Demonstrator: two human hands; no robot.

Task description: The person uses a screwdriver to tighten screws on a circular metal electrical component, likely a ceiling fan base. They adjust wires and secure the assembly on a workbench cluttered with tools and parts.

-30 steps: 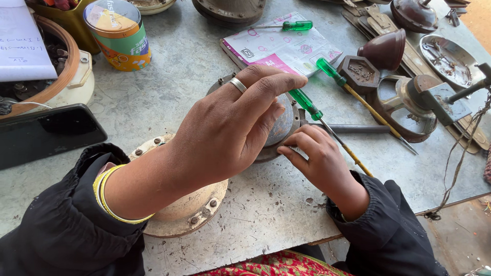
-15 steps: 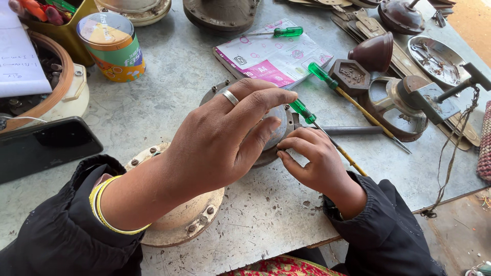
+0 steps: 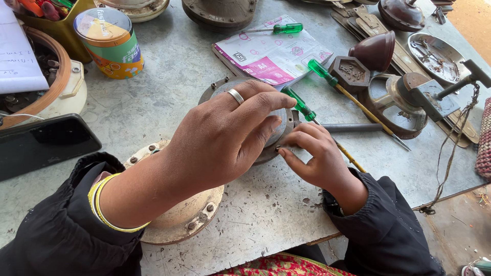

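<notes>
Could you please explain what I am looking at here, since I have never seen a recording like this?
There is no machine here: a person works with two bare hands, and the single camera sits on their head, looking down at a grey workbench.

The left hand, with a silver ring, lies flat over a round grey metal disc and steadies it. The right hand pinches at the disc's rim with its fingertips; what it pinches is too small to tell.

Around them lie green-handled screwdrivers, a pink and white booklet, a colourful tin, a dark phone, a cream round housing with bolts under the left forearm, and rusty brown metal parts to the right.
</notes>
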